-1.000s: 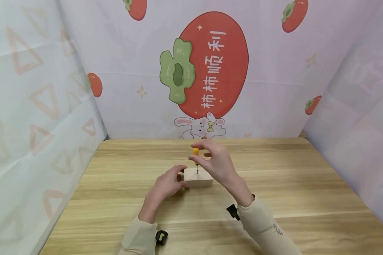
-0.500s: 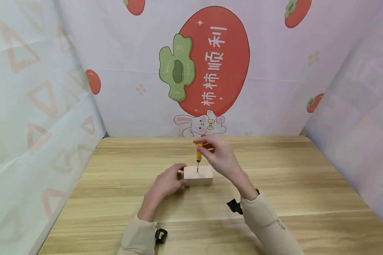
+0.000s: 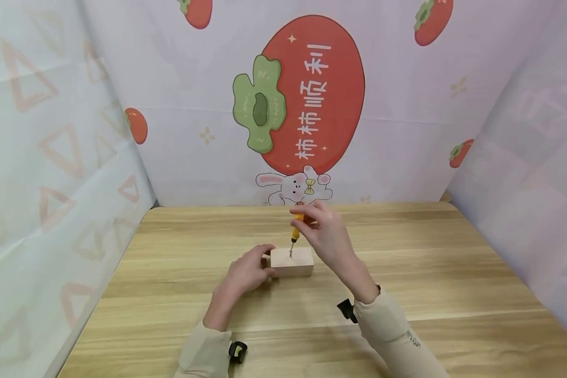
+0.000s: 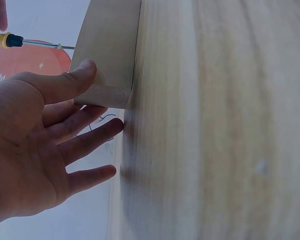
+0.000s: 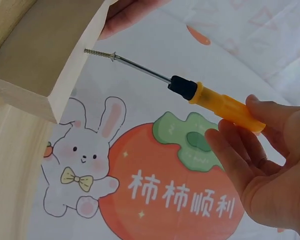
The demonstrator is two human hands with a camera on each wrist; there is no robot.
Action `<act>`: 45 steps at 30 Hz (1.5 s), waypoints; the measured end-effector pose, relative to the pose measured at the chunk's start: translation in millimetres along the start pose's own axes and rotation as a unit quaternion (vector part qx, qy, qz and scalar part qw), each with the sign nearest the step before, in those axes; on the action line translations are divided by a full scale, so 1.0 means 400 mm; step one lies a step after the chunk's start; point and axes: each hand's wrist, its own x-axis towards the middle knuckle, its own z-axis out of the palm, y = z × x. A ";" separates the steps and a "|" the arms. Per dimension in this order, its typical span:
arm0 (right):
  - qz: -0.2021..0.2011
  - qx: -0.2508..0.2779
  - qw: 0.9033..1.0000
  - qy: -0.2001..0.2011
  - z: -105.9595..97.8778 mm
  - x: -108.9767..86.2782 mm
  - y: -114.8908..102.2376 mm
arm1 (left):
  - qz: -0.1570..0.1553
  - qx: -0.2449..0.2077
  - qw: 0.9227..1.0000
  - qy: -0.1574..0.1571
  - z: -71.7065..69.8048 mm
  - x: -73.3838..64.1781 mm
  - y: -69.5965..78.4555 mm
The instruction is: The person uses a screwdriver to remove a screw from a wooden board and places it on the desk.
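A pale wooden block (image 3: 291, 263) lies on the table, a screw (image 5: 100, 53) standing partly sunk in its top face. My left hand (image 3: 247, 270) grips the block's left end between thumb and fingers; in the left wrist view the thumb (image 4: 82, 75) presses its side while the lower fingers spread loosely. Above the block, my right hand (image 3: 328, 233) pinches the end of a screwdriver's yellow handle (image 5: 225, 107) with thumb and fingertips. The screwdriver's metal shaft (image 5: 142, 68) meets the screw head, leaning slightly to the right in the head view.
The wood-grain table (image 3: 193, 304) reaches back to a cloth backdrop (image 3: 397, 157) printed with persimmons and a rabbit. More cloth hangs along the left and right sides. Both wrists carry black straps with small devices (image 3: 238, 352).
My right hand has shifted its fingers up to the end of the screwdriver handle and turned slightly. The screwdriver tilts more to the right. The left hand and block hold still.
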 end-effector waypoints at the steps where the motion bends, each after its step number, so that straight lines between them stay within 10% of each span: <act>1: 0.000 -0.006 1.000 0.005 0.000 0.000 -0.001 | -0.001 -0.001 1.000 -0.001 0.001 0.000 0.000; 18: 0.045 0.064 0.994 -0.079 -0.021 0.007 -0.001 | 0.001 -0.001 1.000 0.002 0.000 -0.003 -0.002; 32: 0.006 -0.009 1.000 0.014 0.004 -0.004 0.003 | 0.006 0.002 1.000 0.004 -0.001 0.000 0.000; 45: 0.032 0.040 0.998 -0.027 -0.001 -0.003 0.006 | 0.004 -0.002 1.000 0.003 -0.003 -0.003 0.005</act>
